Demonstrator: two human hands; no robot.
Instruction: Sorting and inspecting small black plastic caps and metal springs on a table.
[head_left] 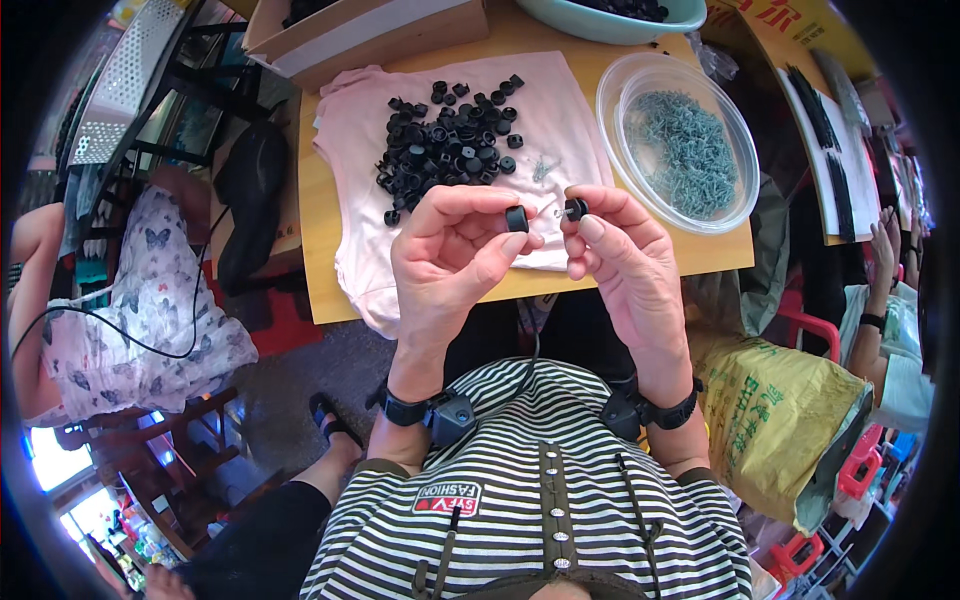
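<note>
Between the thumb and fingertips of my left hand (pixel 450 240) is a round black plastic cap (pixel 516 219). My right hand (pixel 625 240) pinches a smaller black plastic piece (pixel 575 209) that has a short shaft pointing toward the left. The two pieces are apart, held above the near edge of a pink cloth (pixel 360 200). Beyond my left hand lies a loose pile of black plastic parts (pixel 450 140). A few small metal screws (pixel 543 168) rest on the cloth just past my fingers.
A clear round tub (pixel 685 150) of metal screws stands right of the cloth on the wooden table (pixel 725 255). At the back are a cardboard box (pixel 370 40) and a pale green basin (pixel 620 22), both holding black parts. A yellow sack (pixel 770 420) stands at right; people sit on both sides.
</note>
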